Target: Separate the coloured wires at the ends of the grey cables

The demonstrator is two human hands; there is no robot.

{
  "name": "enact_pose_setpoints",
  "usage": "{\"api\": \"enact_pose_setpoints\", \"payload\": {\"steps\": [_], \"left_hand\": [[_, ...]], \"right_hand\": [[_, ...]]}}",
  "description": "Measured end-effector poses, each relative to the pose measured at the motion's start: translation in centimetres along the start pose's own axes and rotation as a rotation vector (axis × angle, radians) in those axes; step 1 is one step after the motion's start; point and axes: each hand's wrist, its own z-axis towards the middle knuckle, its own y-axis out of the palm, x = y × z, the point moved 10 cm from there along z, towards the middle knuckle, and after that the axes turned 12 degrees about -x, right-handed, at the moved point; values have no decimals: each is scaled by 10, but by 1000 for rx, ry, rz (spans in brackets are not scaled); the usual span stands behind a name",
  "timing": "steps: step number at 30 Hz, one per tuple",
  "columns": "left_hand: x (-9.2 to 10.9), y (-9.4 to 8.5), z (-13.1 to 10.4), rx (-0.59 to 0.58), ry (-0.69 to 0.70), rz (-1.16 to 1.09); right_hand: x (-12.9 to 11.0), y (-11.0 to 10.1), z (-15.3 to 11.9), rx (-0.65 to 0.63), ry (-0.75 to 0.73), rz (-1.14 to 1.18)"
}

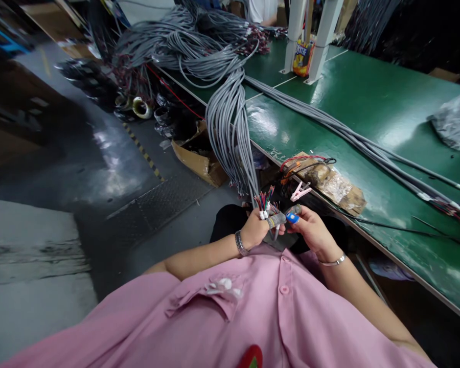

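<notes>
My left hand (256, 229) is closed around several grey cables, whose stripped ends show coloured wires (264, 199) and white sleeves. Grey finger cots cover some fingertips. Close beside it, my right hand (310, 228) has its thumb and fingers pinched together near the cable ends, with a blue covering (292, 218) on one digit. What lies between those fingers is too small to make out. From the table's edge the bundle of grey cables (228, 110) hangs down toward my left hand.
The green table (368, 97) carries a wooden block (337, 186) wrapped in tape, a pink clip (300, 191), and long grey cables (322, 120). A clear plastic bag (458, 120) lies at the right. White posts (322, 43) stand at the back, and a cardboard box (199, 156) is below the edge.
</notes>
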Motion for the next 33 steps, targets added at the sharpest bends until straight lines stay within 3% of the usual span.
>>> {"api": "enact_pose_setpoints", "payload": {"steps": [5, 12, 18, 22, 26, 33], "left_hand": [[-4, 7, 0, -96, -26, 69], [-5, -7, -2, 54, 9, -74], [-4, -2, -1, 28, -6, -76], [-3, -9, -2, 97, 22, -124], [-1, -16, -3, 147, 55, -144], [-2, -8, -2, 84, 29, -83]], "right_hand": [[-14, 18, 9, -34, -81, -66], [-8, 1, 9, 27, -63, -20], [-12, 9, 9, 18, -78, -45], [-16, 0, 6, 134, -110, -89], [-5, -13, 3, 211, -80, -28], [-17, 8, 9, 114, -89, -33]]}}
